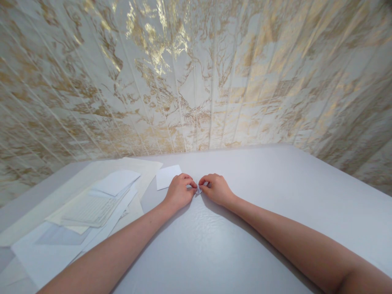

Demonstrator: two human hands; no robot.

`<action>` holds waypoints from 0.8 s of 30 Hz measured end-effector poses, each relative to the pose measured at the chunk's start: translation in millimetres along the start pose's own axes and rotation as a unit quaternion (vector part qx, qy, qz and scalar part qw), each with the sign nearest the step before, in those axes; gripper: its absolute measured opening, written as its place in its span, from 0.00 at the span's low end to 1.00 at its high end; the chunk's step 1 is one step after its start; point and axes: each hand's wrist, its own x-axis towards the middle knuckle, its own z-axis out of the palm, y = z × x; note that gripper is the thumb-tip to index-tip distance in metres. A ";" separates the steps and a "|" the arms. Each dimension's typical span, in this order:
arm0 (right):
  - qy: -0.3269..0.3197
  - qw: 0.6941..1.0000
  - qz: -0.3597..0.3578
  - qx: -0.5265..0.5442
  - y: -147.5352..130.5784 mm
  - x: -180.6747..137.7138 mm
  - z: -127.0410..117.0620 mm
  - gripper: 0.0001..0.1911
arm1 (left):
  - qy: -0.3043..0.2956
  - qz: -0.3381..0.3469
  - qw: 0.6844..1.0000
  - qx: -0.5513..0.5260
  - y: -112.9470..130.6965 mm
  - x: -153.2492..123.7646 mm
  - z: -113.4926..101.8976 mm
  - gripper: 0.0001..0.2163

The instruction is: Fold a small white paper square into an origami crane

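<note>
Pinching a small folded white paper piece from either side, the left hand and right hand are clamping their fingertips on it; it is lying low on the pale grey table, midway between them.

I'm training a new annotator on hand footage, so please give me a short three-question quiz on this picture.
1. True or false: the left hand and the right hand both pinch the small folded paper.
2. Where does the pile of papers lie on the table? A) on the person's left; B) on the person's right; C) between the two forearms.
3. Fill in: the loose paper square lies nearest the ____ hand.

Key: 1 true; 2 A; 3 left.
</note>
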 end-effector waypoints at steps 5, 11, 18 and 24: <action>-0.018 0.999 0.016 -0.042 0.6 -0.3 0.3 0.08 | 0.000 -0.001 1.000 0.011 -0.4 -0.7 1.0 0.04; -0.032 0.998 0.026 -0.049 -1.7 -0.5 -1.8 0.08 | -0.006 0.000 1.000 0.017 0.0 -0.4 1.3 0.03; -0.054 0.995 0.028 -0.077 -3.2 0.7 -4.9 0.08 | -0.011 0.000 0.999 0.038 2.4 -1.1 0.3 0.03; -0.061 0.993 0.023 -0.096 -5.9 0.8 -8.7 0.09 | -0.015 -0.001 0.999 0.046 3.3 -1.8 -0.3 0.04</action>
